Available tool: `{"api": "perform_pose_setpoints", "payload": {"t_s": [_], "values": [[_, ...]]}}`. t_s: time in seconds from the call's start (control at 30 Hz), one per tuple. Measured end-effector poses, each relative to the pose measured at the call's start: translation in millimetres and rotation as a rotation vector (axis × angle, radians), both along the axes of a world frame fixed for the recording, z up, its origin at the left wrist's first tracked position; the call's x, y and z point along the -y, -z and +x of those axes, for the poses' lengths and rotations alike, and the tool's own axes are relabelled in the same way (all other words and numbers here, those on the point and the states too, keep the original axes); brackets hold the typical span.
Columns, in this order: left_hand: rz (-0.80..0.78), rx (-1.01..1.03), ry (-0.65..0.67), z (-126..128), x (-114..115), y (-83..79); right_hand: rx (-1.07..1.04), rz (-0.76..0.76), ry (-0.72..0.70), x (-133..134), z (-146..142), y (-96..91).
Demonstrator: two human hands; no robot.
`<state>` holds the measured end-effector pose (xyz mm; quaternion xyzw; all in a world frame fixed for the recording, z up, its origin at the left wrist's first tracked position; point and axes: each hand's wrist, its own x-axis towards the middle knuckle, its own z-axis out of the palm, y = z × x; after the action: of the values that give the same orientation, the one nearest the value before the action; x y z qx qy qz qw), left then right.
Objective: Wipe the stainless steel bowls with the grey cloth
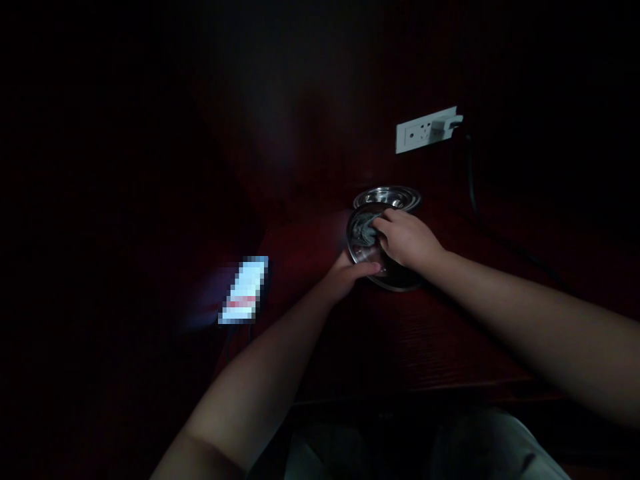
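Note:
A round steel plate (361, 248) is tilted up off a dark red wooden table (400, 340). My left hand (347, 275) grips the plate's lower left rim, thumb lying along the edge. My right hand (406, 239) is closed on a grey cloth (364, 229) and presses it against the plate's inner face. A second steel plate (387, 197) lies flat just behind.
The room is very dark. A lit phone screen (245, 291) lies on the table to the left. On the back wall a white socket (420, 131) holds a white charger (449, 124), from which a dark cable (470, 180) hangs down to the right.

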<state>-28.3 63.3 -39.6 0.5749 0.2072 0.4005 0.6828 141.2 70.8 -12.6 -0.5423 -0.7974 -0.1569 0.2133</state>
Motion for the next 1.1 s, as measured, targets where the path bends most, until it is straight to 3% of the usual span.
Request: {"api": "perform_pose_setpoints", "payload": {"t_s": [0.27,0.4,0.5,0.73,0.93,1.1], "values": [[-0.016,0.002,-0.051,-1.2,0.5,2.1,0.081,-0.209,0.086,4.9,5.0,-3.8],[0.000,0.012,-0.062,-1.6,-1.6,5.3,0.110,-0.301,0.051,8.1,9.7,-3.7],[-0.004,0.018,-0.070,-2.6,-2.2,7.5,0.102,-0.374,-0.031,13.5,11.9,-3.0],[0.015,0.025,-0.107,-4.0,0.1,7.8,-0.097,-0.600,-0.418,32.3,4.8,-5.3],[0.008,0.026,-0.120,-3.6,2.7,3.7,-0.225,-0.566,-0.583,34.7,-1.6,-2.8],[-0.014,0.016,-0.098,-3.6,3.1,1.3,-0.315,-0.409,-0.626,32.6,-9.0,-0.1]]}}
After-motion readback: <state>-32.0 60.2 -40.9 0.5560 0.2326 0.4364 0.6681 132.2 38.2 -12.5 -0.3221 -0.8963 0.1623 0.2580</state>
